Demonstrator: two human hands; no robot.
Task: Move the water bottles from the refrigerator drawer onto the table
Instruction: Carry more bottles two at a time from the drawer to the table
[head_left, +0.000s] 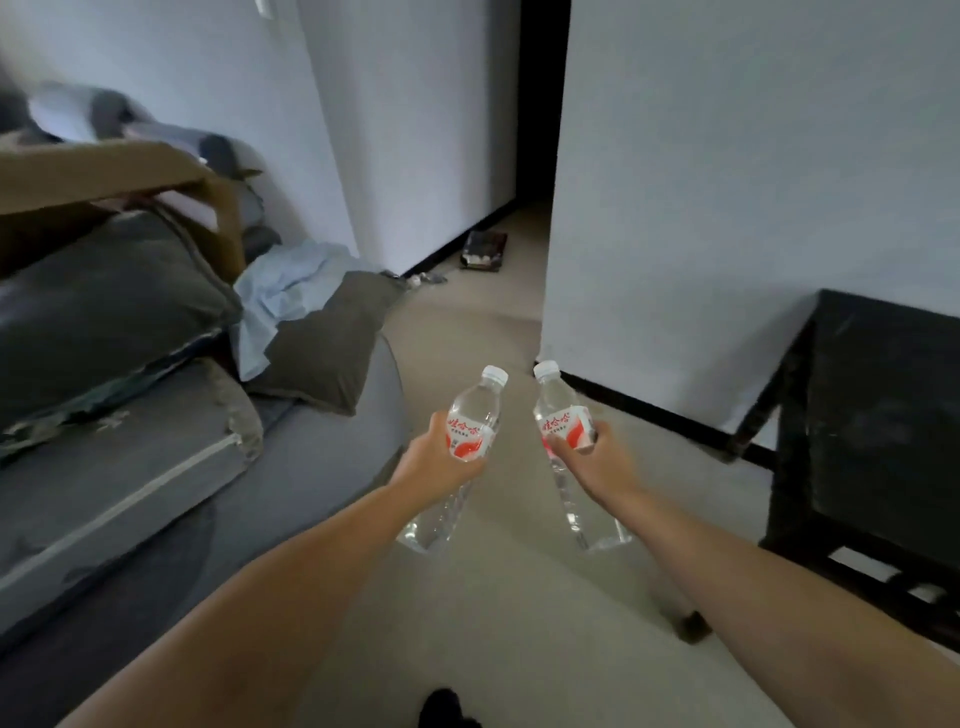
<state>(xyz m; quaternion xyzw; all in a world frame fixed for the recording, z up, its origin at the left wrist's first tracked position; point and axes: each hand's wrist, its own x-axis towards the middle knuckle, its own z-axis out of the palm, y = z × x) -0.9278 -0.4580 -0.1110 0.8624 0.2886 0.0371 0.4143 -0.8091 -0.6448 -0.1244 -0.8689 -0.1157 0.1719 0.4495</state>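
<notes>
**Two water bottles carried in hand over the floor**

A dark shoe tip (441, 709) is seen at the near edge, on the beige floor (493, 613). Both bare forearms are extended forward from the near corners. The left hand (434, 460) is wrapped around the left water bottle (470, 421) at its red and white label; the grip is clamped on the bottle. The right hand (589, 454) is wrapped around the right water bottle (563, 421) in the same manner, the grip likewise clamped on the label band. Both bottles are clear, white-capped and held above the floor, caps pointed away and tilted toward each other, bases nearer the camera. The two bottles are held near each other without touching.

A dark surface (883, 415) is noted at the right, against the white wall (727, 182). A grey sofa (156, 493) with dark cushions and a light blue cloth (288, 296) is recorded at the left. A dark doorway (540, 104) is seen at the far centre.
</notes>
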